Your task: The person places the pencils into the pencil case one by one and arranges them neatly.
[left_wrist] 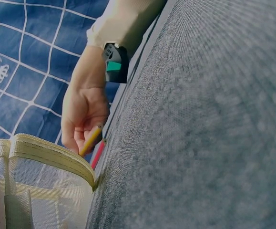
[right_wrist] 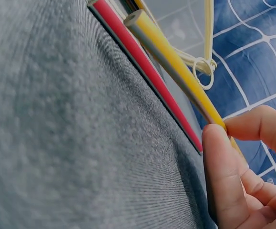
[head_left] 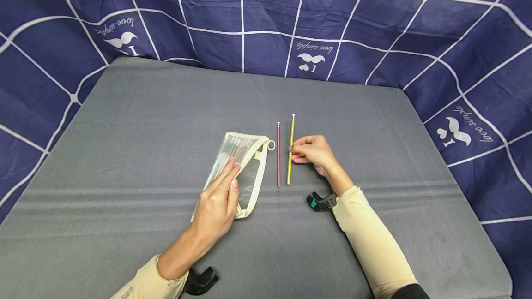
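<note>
My right hand [head_left: 314, 153] pinches a yellow pencil [head_left: 291, 160] between thumb and fingers near its middle. In the right wrist view that pencil [right_wrist: 176, 62] looks slightly raised off the surface, its flat, unsharpened end toward the camera. Just left of it a red pencil [head_left: 278, 156] lies on the grey surface, nearly parallel. My left hand [head_left: 216, 204] rests on a clear mesh zip pouch [head_left: 251, 183] with cream edging, its fingers extended over the top. Several pencils [head_left: 238, 146] show through the pouch's side. The pouch's zipped edge gapes toward the right.
A cream zipper ring [head_left: 271, 145] sticks out at the pouch's upper right corner, close to the red pencil. The grey padded table [head_left: 174, 96] ends at a dark blue gridded cloth [head_left: 266, 13] hanging behind and along the sides.
</note>
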`<state>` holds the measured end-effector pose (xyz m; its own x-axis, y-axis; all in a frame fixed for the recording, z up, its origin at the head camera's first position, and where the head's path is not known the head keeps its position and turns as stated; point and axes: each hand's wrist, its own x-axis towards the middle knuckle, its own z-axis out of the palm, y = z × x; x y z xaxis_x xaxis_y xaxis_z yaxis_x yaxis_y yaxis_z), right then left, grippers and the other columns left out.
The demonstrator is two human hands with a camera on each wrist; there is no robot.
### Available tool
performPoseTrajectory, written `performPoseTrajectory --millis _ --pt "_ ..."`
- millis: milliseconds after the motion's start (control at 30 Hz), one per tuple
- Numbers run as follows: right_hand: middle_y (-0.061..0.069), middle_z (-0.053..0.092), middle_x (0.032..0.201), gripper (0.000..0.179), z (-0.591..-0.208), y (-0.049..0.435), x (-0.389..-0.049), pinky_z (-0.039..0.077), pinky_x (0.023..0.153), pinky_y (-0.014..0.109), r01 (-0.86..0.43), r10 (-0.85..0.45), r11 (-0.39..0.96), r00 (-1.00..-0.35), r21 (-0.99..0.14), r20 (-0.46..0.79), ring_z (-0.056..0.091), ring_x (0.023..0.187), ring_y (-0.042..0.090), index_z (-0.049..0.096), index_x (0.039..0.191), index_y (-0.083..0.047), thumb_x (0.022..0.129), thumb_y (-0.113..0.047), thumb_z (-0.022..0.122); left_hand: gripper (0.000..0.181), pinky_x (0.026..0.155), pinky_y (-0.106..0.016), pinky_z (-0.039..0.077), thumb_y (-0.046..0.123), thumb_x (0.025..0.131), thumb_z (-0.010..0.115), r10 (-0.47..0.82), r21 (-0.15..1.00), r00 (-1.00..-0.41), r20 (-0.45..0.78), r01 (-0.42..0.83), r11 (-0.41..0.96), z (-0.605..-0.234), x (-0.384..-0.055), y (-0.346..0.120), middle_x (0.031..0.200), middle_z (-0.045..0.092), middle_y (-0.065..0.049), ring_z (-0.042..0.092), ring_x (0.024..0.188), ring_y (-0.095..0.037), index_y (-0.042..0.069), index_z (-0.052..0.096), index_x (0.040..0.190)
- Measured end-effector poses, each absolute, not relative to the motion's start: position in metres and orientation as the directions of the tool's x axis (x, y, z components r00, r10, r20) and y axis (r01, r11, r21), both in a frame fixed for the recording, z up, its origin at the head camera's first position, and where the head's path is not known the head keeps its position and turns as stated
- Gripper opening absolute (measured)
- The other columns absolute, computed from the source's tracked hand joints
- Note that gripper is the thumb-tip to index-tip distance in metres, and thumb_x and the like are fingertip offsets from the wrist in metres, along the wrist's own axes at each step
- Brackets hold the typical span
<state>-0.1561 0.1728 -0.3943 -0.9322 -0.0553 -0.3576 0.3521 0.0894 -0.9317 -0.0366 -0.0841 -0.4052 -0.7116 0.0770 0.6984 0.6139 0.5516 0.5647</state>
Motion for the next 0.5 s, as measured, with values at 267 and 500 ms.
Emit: performPoseTrajectory --millis 267,500 --pt "0.008 0.068 0.069 0.01 -0.3951 0.173 -0.1505 0.058 0.056 0.024 0.366 -0.066 0.05 -0.927 -0.929 -0.369 0.066 0.055 0.011 0.063 0.092 0.009 0.082 0.01 0.065 0.033 0.091 -0.053 0.05 0.005 0.095 0.05 0.076 0.564 -0.711 0.699 0.615 0.551 -0.4051 -0.0363 -0.084 0.13 0.06 -0.025 0.06 0.117 -0.038 -0.01 0.065 0.12" --pt "0.007 0.068 0.069 0.012 -0.3933 0.1715 -0.1461 0.058 0.056 0.024 0.373 -0.068 0.026 -0.925 -0.927 -0.374 0.066 0.054 0.011 0.061 0.093 0.009 0.082 0.011 0.064 0.033 0.092 -0.051 0.05 0.0 0.092 0.052 0.073 0.565 -0.707 0.703 0.618 0.547 -0.4047 -0.036 -0.0841 0.131 0.06 -0.024 0.06 0.118 -0.037 -0.01 0.065 0.121"
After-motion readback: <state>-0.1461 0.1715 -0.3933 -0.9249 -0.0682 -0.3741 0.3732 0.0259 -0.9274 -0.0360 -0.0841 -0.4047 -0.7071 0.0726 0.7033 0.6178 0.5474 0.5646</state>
